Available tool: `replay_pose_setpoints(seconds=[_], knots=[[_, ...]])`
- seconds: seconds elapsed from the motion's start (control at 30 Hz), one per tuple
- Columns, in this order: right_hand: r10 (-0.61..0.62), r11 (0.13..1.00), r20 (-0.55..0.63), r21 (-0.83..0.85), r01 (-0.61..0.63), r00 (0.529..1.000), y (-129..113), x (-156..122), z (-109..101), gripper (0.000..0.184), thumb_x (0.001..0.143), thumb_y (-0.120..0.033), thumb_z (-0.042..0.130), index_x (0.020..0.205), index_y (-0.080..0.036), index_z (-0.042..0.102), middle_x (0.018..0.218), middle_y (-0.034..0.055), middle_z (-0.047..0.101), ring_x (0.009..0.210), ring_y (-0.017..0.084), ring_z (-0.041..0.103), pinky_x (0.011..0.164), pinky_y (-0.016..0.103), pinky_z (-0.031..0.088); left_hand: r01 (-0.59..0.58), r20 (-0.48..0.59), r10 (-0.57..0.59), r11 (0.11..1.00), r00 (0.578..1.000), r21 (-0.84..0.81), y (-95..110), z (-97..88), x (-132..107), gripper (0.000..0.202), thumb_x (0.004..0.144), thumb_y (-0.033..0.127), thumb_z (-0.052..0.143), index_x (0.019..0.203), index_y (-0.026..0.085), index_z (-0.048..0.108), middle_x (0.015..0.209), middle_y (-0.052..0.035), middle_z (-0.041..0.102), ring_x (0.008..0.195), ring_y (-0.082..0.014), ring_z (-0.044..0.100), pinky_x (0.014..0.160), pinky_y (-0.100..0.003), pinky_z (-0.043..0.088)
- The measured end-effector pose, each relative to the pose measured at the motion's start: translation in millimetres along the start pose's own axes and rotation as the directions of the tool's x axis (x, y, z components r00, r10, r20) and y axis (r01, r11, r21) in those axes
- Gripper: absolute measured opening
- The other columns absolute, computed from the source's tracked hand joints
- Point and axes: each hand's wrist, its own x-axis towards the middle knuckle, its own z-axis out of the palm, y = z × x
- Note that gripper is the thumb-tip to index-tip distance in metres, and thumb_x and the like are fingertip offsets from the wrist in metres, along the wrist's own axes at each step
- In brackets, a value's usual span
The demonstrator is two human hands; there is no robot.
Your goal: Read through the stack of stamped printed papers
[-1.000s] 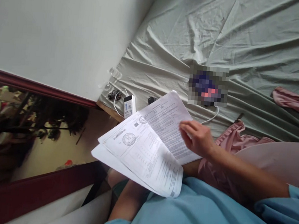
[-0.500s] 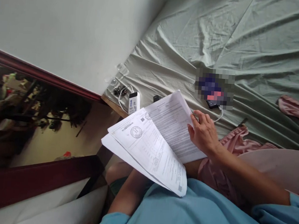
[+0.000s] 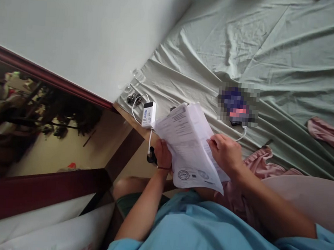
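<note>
Head view: mid-frame, the left hand (image 3: 163,155) grips the papers (image 3: 185,145); the right hand (image 3: 226,152) pinches their right side. Likely a page turn; finishing it calls for parting sheets cleanly.

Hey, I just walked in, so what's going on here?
A person in a blue top has some printed sheets open over their lap. The left hand holds them at one edge, and the right hand is curled against the pages on the other side. Beyond them, on a wrinkled pale green cloth, lie a blurred-out phone-like device with a white cable and a small white box with a dark end.
</note>
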Motion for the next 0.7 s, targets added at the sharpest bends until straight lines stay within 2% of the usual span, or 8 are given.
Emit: replay_pose_setpoints(seconds=[0.17, 0.27, 0.33, 0.47, 0.6, 0.7], knots=[[-0.046, 0.995, -0.024, 0.087, 0.048, 0.999, -2.5, -2.8, -0.1, 0.033, 0.1, -0.03, 0.046, 0.079, -0.02, 0.068, 0.078, 0.0042, 0.072, 0.068, 0.015, 0.061, 0.061, 0.028, 0.032, -0.007, -0.064, 0.008, 1.0, 0.998, 0.011, -2.5, 2.5, -2.1, 0.036, 0.101, 0.049, 0.038, 0.086, 0.018, 0.049, 0.079, -0.0054, 0.055, 0.074, -0.0186, 0.05, 0.069, -0.033, 0.036], [-0.049, 0.992, -0.077, 0.116, 0.058, 0.996, -3.0, -3.9, 0.2, 0.026, 0.101, -0.031, 0.047, 0.095, -0.02, 0.07, 0.083, 0.0043, 0.073, 0.073, 0.016, 0.063, 0.065, 0.027, 0.037, -0.025, -0.08, 0.026, 1.0, 0.996, 0.018, -2.5, 1.7, -2.7, 0.04, 0.101, 0.052, 0.038, 0.081, 0.019, 0.046, 0.073, -0.003, 0.052, 0.068, -0.0167, 0.048, 0.066, -0.032, 0.034], [-0.045, 0.991, -0.108, 0.122, 0.058, 0.993, -2.8, -3.3, -0.2, 0.023, 0.1, -0.03, 0.049, 0.098, -0.021, 0.07, 0.082, 0.0036, 0.072, 0.073, 0.016, 0.062, 0.067, 0.028, 0.038, -0.02, -0.078, 0.021, 1.0, 0.997, 0.01, -2.6, 1.2, -2.6, 0.041, 0.101, 0.054, 0.038, 0.081, 0.019, 0.045, 0.072, -0.0022, 0.05, 0.067, -0.0162, 0.047, 0.065, -0.031, 0.034], [-0.078, 0.991, -0.146, 0.092, 0.092, 0.986, -1.2, 0.2, -2.6, 0.022, 0.098, -0.027, 0.053, 0.083, -0.022, 0.069, 0.088, 0.0051, 0.068, 0.08, 0.018, 0.057, 0.067, 0.029, 0.039, -0.003, -0.065, 0.003, 1.0, 0.998, 0.001, -2.6, 0.1, -2.3, 0.039, 0.1, 0.053, 0.04, 0.083, 0.019, 0.048, 0.073, -0.0035, 0.053, 0.069, -0.0175, 0.049, 0.065, -0.031, 0.034], [-0.116, 0.988, -0.236, 0.077, 0.138, 0.965, -0.7, 2.1, -5.5, 0.016, 0.094, -0.023, 0.06, 0.08, -0.023, 0.068, 0.097, 0.0057, 0.066, 0.082, 0.019, 0.051, 0.073, 0.032, 0.043, 0.004, -0.058, -0.004, 1.0, 0.998, 0.006, -2.5, -0.5, -2.2, 0.036, 0.101, 0.05, 0.04, 0.087, 0.018, 0.051, 0.077, -0.0052, 0.057, 0.071, -0.0183, 0.052, 0.066, -0.031, 0.035], [-0.115, 0.987, -0.26, 0.079, 0.139, 0.959, -2.1, 1.2, -6.9, 0.015, 0.093, -0.023, 0.061, 0.08, -0.023, 0.067, 0.099, 0.0049, 0.066, 0.082, 0.019, 0.05, 0.078, 0.035, 0.045, -0.02, -0.054, 0.021, 1.0, 0.998, 0.017, -3.8, 0.4, -1.6, 0.037, 0.102, 0.049, 0.038, 0.087, 0.018, 0.051, 0.077, -0.0055, 0.057, 0.07, -0.0181, 0.052, 0.066, -0.031, 0.036]])
